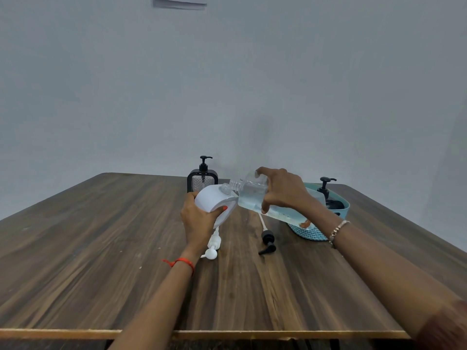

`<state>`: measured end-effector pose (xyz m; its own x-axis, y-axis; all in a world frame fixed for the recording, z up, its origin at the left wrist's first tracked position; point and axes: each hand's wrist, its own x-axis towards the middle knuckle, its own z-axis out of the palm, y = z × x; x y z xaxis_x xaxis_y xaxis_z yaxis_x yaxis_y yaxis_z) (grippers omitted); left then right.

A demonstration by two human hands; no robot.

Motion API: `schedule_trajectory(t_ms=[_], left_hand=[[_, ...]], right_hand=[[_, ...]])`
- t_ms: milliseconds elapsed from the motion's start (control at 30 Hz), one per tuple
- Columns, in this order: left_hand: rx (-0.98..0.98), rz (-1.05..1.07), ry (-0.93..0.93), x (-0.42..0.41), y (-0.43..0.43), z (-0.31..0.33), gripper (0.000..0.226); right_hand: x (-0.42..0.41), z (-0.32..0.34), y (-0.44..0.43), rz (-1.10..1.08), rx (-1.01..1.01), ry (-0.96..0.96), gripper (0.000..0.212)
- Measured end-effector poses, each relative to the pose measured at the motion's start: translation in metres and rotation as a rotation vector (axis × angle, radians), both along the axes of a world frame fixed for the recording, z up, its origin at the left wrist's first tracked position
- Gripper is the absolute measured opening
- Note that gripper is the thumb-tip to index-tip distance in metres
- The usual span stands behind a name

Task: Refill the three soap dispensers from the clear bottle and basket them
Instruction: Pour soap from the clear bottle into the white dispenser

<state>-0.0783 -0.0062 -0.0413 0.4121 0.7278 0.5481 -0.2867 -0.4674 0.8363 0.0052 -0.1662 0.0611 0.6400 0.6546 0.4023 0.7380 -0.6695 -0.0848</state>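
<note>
White soap dispenser sits in the left grip. The fingers and thumb curl round its body, so this grip is grasping it tight. It is tipped over to one side. Its top is off and its small clear neck is open. I cannot tell if its bottom touches the counter.

The right grip is grasping the clear bottle, with fingers over the top and the thumb under it. The bottle is tilted. Its open mouth points at the left grip and is right at the neck of the dispenser. I cannot tell if the two touch. See-through liquid lies along the low side of the bottle.

Under the left grip, a white pump lies on its side on the counter. Under the right grip lies a black pump with its long thin tube. The two pumps are apart.

Behind the left grip, at the far edge of the counter, a dark square dispenser stands up straight with its pump on. Just past the right grip is a blue basket, partly hidden by the wrist and the bottle. A black dispenser stands in it with its pump on.

A red thread goes round the wrist of the left grip. A bracelet goes round the wrist of the right grip.
</note>
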Motion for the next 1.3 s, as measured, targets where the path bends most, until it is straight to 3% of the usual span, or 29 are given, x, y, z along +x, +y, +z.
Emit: schedule_trajectory(t_ms=[1300], left_hand=[[-0.013,-0.003,0.001,-0.0051,-0.0022,-0.0017,0.049]], right_hand=[[-0.0053,0.0071,0.0017,-0.006,-0.048,-0.004,0.079]])
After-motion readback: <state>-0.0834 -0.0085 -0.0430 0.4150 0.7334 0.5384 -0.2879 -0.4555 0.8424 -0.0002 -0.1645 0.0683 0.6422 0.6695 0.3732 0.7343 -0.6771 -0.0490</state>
